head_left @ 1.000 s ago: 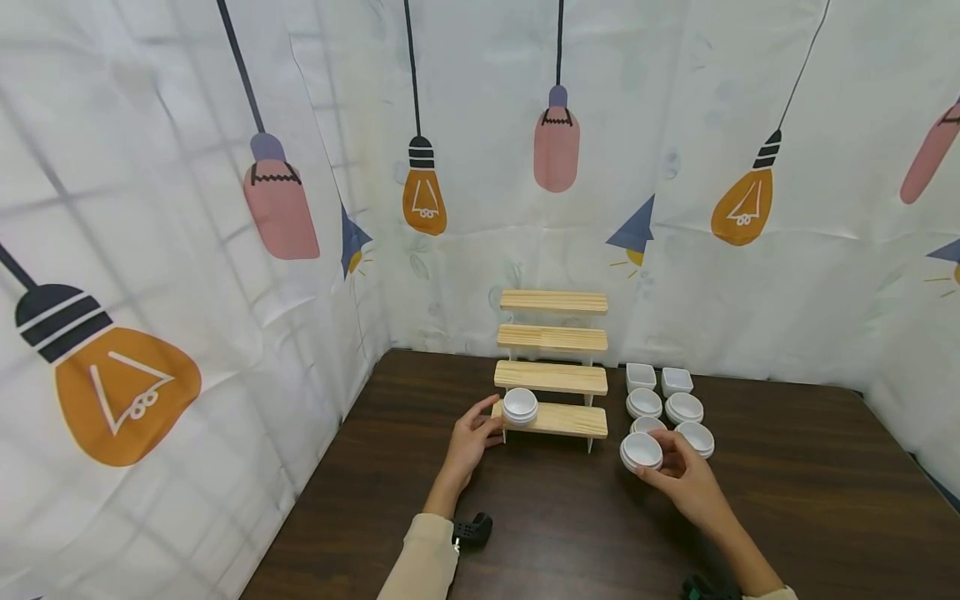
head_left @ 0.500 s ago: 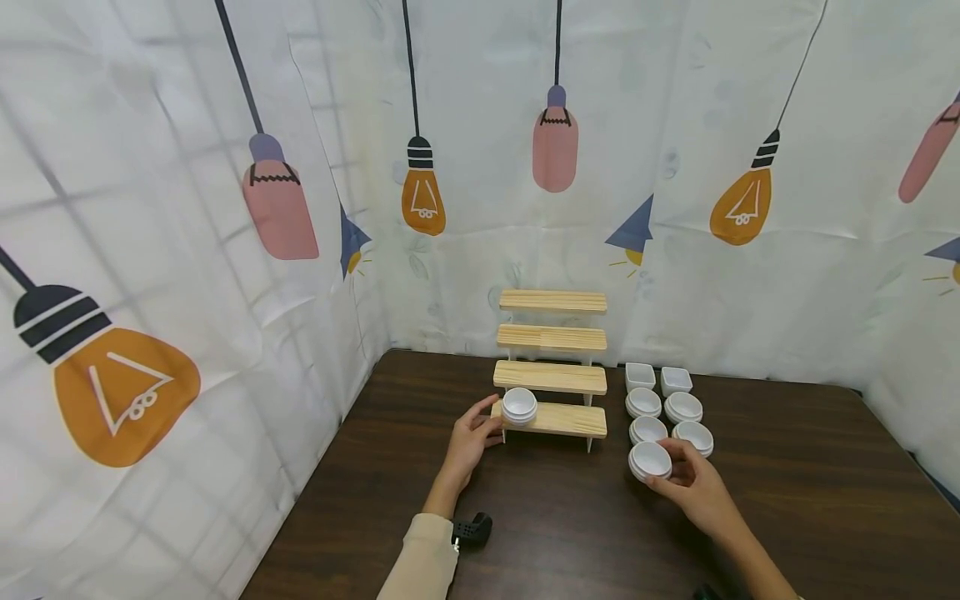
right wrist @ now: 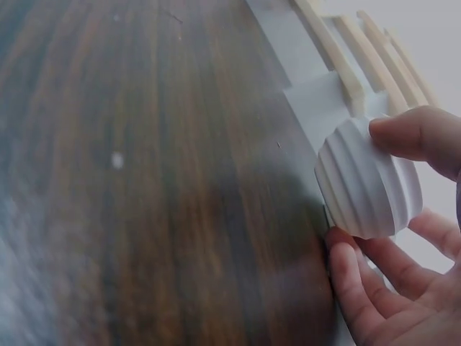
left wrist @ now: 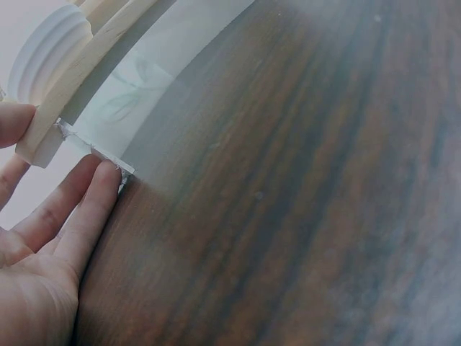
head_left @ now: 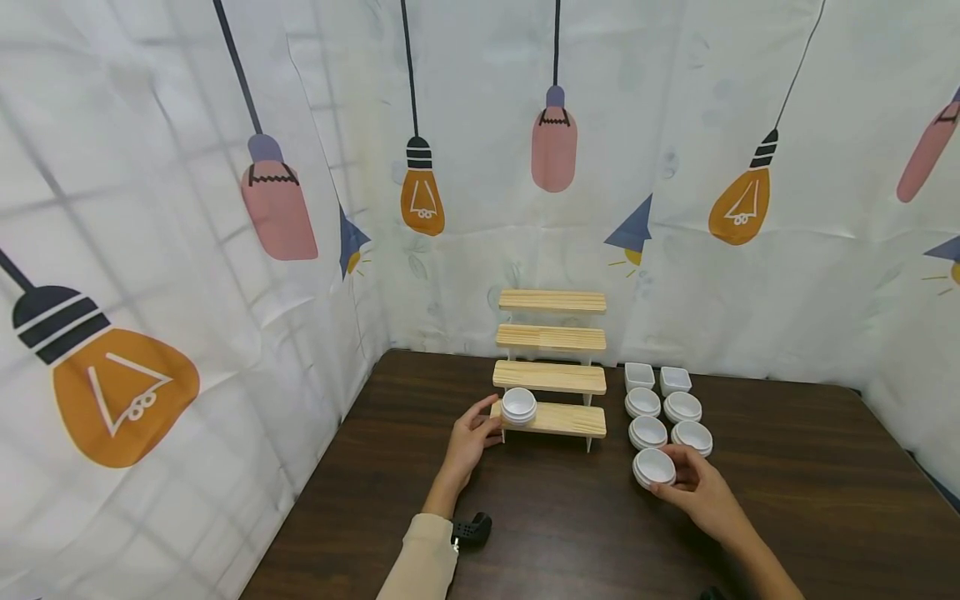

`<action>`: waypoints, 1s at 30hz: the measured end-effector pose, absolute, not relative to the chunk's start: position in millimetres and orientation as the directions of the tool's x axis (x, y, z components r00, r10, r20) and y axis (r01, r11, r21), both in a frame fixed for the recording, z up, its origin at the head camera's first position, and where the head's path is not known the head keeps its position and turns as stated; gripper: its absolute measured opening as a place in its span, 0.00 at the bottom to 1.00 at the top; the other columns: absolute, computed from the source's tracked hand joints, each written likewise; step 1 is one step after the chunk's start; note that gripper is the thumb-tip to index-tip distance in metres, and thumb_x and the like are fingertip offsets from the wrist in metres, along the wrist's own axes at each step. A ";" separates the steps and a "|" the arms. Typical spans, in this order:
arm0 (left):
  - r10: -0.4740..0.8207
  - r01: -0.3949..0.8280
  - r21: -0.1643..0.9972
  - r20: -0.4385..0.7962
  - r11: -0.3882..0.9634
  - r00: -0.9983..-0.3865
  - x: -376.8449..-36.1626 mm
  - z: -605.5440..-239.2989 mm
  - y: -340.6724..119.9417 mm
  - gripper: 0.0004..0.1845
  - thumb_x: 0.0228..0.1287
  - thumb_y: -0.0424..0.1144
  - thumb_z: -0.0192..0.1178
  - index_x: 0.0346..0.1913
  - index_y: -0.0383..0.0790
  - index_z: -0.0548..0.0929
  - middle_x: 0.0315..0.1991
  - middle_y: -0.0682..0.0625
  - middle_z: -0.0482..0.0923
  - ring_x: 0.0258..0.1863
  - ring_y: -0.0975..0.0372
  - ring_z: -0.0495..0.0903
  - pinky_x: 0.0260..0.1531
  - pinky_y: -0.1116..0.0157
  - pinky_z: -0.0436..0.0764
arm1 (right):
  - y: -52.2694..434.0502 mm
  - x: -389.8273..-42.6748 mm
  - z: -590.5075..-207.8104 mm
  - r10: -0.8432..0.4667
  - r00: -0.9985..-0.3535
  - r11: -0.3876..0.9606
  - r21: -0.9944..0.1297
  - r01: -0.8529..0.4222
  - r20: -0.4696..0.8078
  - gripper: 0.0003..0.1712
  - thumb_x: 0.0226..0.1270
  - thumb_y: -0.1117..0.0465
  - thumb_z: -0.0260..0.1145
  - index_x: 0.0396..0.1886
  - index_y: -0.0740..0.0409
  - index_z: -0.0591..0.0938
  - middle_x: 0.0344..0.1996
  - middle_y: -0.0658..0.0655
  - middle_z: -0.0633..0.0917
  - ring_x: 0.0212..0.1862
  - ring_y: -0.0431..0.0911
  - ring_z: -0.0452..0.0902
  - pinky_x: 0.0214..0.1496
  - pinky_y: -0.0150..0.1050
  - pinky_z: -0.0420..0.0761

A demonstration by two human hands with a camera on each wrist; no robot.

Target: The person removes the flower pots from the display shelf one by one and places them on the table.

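In the head view my right hand (head_left: pixel 697 492) grips a small round white bowl (head_left: pixel 654 467) by its right side, close over the table at the front of the bowl rows. The right wrist view shows ridges round this bowl (right wrist: pixel 367 180), with the thumb on one side and fingers at the other. My left hand (head_left: pixel 467 446) holds the left end of a wooden tiered display shelf (head_left: pixel 566 421), on its lowest step. In the left wrist view fingertips (left wrist: pixel 106 173) touch its clear leg. Another white bowl (head_left: pixel 519 405) sits on that step's left end.
Several white bowls stand in two columns right of the shelf: round ones, such as one bowl (head_left: pixel 682 407), and two square dishes (head_left: pixel 640 377) at the back. The dark wooden table (head_left: pixel 570 533) meets a patterned cloth wall (head_left: pixel 465 283) behind.
My right hand has moved the bowl a little right and toward the table's front, uncovering the round bowl behind it. The left hand has stayed at the shelf's end.
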State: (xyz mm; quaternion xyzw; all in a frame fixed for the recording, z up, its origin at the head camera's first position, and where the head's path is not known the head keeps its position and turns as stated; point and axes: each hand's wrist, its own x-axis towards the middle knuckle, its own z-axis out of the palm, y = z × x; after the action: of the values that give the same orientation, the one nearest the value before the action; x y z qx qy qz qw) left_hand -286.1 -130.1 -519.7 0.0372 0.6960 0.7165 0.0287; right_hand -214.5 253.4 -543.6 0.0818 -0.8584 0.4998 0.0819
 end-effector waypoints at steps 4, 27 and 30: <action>0.094 0.009 0.999 0.012 -0.034 -0.996 -285.8 -519.5 -130.1 0.27 0.74 0.33 0.60 0.73 0.37 0.72 0.45 0.39 0.84 0.54 0.39 0.82 0.51 0.54 0.88 | 254.8 -214.0 -543.2 -0.059 -0.977 0.494 -0.845 -0.206 0.204 0.31 0.58 0.62 0.79 0.60 0.63 0.77 0.48 0.62 0.83 0.37 0.33 0.79 0.38 0.30 0.82; 0.100 0.014 0.999 0.017 -0.034 -0.995 -286.3 -521.1 -130.8 0.27 0.74 0.33 0.59 0.73 0.37 0.72 0.47 0.37 0.84 0.55 0.37 0.81 0.50 0.56 0.88 | 263.3 -215.0 -542.8 -0.091 -0.981 0.484 -0.853 -0.196 0.173 0.31 0.60 0.62 0.78 0.61 0.63 0.77 0.51 0.63 0.82 0.39 0.32 0.78 0.37 0.31 0.82; 0.100 0.014 0.999 0.018 -0.034 -0.995 -286.1 -520.7 -130.6 0.27 0.74 0.33 0.59 0.73 0.37 0.72 0.47 0.37 0.83 0.55 0.37 0.81 0.51 0.54 0.88 | 264.6 -215.8 -542.6 -0.093 -0.981 0.495 -0.847 -0.194 0.171 0.31 0.60 0.62 0.78 0.61 0.63 0.77 0.52 0.63 0.82 0.40 0.32 0.78 0.38 0.31 0.82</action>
State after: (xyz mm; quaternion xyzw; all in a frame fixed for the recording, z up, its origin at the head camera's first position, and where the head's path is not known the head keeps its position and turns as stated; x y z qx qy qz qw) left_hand -286.1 -130.6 -520.7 0.0411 0.6944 0.7178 0.0297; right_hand -215.8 264.6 -542.6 0.0831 -0.8630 0.4957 0.0511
